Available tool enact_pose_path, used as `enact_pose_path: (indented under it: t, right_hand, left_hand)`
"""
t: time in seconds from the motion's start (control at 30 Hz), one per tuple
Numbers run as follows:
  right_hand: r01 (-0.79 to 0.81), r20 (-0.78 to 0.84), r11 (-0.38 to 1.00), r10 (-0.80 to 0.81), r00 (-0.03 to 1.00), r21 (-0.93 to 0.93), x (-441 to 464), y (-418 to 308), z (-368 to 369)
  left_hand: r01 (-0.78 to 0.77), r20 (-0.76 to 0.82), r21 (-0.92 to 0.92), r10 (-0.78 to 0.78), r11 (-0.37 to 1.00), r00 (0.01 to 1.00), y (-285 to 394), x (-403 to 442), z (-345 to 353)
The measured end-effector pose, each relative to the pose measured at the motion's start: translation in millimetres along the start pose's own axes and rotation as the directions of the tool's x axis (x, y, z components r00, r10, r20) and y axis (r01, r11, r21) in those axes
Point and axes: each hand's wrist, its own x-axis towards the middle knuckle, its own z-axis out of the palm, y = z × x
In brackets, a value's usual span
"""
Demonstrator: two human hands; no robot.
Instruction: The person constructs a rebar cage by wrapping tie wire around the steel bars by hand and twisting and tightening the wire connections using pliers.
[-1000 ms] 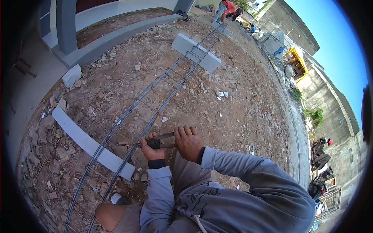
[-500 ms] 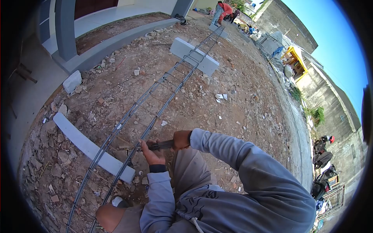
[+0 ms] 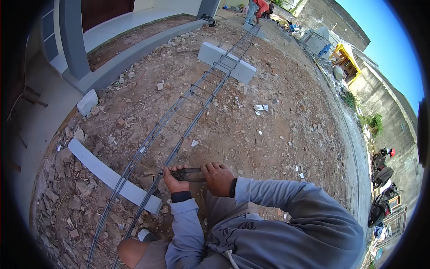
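Observation:
A long cage of steel bars (image 3: 182, 136) runs from the lower left up to the far top, resting on pale blocks. My right hand (image 3: 218, 178) is wrapped round the handles of dark pliers (image 3: 193, 175). The jaws of the pliers reach the cage's near bar. My left hand (image 3: 175, 180) is beside the jaws with its fingers curled, touching the bar; what it pinches is too small to make out. Under the near part of the cage lies a long pale block (image 3: 107, 171).
A second pale block (image 3: 247, 71) supports the cage farther off. Another person (image 3: 261, 8) bends over its far end. Rubble and a white stone (image 3: 88, 102) lie on the ground at the left, near a grey pillar (image 3: 74, 40). Parked motorcycles (image 3: 381, 172) stand at the right.
My right hand has turned round the pliers, from seen edge-on to seen from its back, and the handles show apart again. My left hand stays by the bar. The view has shifted slightly.

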Motion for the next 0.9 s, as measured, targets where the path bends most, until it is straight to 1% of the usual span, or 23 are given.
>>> enact_pose_path:
  t: [0.07,0.17,0.27,0.37,0.4,0.43,0.47,0.5,0.53,0.6,0.63,0.67,0.7,0.73,0.77,0.8,0.9]
  right_hand:
    - [0.008,-0.17,0.987,-0.036,0.985,-0.163,-7.2,-7.0,9.8]
    - [-0.017,-0.098,0.997,0.01,0.995,-0.071,6.0,-0.8,31.5]
    - [0.014,-0.022,0.999,-0.013,1.0,0.03,18.6,14.5,37.8]
    - [-0.056,0.274,0.97,-0.011,0.962,0.236,33.2,28.7,38.0]
    - [0.015,0.351,0.961,-0.115,0.929,0.276,42.9,35.3,37.6]
    - [-0.236,0.588,0.82,-0.146,0.796,0.522,51.3,45.4,37.7]
    - [-0.517,0.75,0.586,-0.265,0.606,0.624,58.0,54.4,39.2]
    - [-0.768,0.801,0.314,-0.447,0.399,0.558,60.7,58.0,40.7]
    - [-0.781,0.805,0.274,-0.398,0.44,0.562,53.4,53.9,32.4]
    - [-0.738,0.792,0.287,-0.246,0.559,0.61,39.3,40.3,12.9]
    - [-0.718,0.779,0.305,-0.187,0.599,0.625,32.9,33.4,11.6]
    - [-0.553,0.659,0.42,-0.16,0.735,0.719,30.9,31.3,15.0]
    - [-0.444,0.651,0.71,-0.026,0.759,0.546,31.8,23.7,-5.3]
    - [-0.288,0.5,0.824,0.006,0.866,0.488,26.5,32.9,38.1]
    - [-0.161,0.281,0.915,0.055,0.958,0.37,15.9,25.5,39.0]
    - [-0.121,0.228,0.932,0.043,0.973,0.342,9.2,14.4,25.6]
    - [-0.119,0.07,0.956,0.104,0.992,0.268,-3.9,-10.2,47.3]
  left_hand:
    - [0.014,-0.071,0.016,-0.013,1.0,0.997,0.1,0.3,1.8]
    - [0.017,-0.102,0.046,-0.012,0.999,0.995,0.6,-2.4,6.4]
    - [0.025,-0.064,0.068,-0.021,0.997,0.998,-0.4,10.3,-6.4]
    - [0.008,-0.019,0.139,-0.005,0.99,1.0,-1.2,0.9,-7.8]
    - [-0.028,-0.037,0.17,0.035,0.985,0.999,-3.3,-6.9,-2.0]
    - [-0.065,-0.054,0.201,0.077,0.977,0.996,-6.3,-17.8,6.4]
    - [-0.102,-0.072,0.235,0.122,0.967,0.99,-7.5,-24.5,9.9]
    - [-0.089,-0.049,0.23,0.103,0.969,0.993,-5.8,-25.2,9.2]
    - [-0.082,-0.025,0.216,0.09,0.973,0.996,-4.1,-24.8,8.8]
    - [-0.047,0.014,0.162,0.045,0.986,0.999,-2.2,-22.1,-0.3]
    - [-0.027,0.027,0.118,0.024,0.993,0.999,-3.3,-14.0,-8.5]
    - [-0.017,0.027,0.074,0.015,0.997,1.0,-0.8,-8.5,-21.5]
    - [-0.021,0.025,0.102,0.018,0.995,1.0,-0.6,-5.7,-25.0]
    - [-0.027,0.014,0.131,0.025,0.991,1.0,-1.8,-4.0,-25.1]
    - [-0.034,-0.097,0.162,0.05,0.986,0.994,-2.1,-5.8,-20.1]
    - [-0.031,-0.195,0.196,0.07,0.98,0.978,-3.2,-7.1,-13.2]
    - [-0.047,-0.251,0.283,0.121,0.958,0.96,-0.5,-6.1,-16.1]
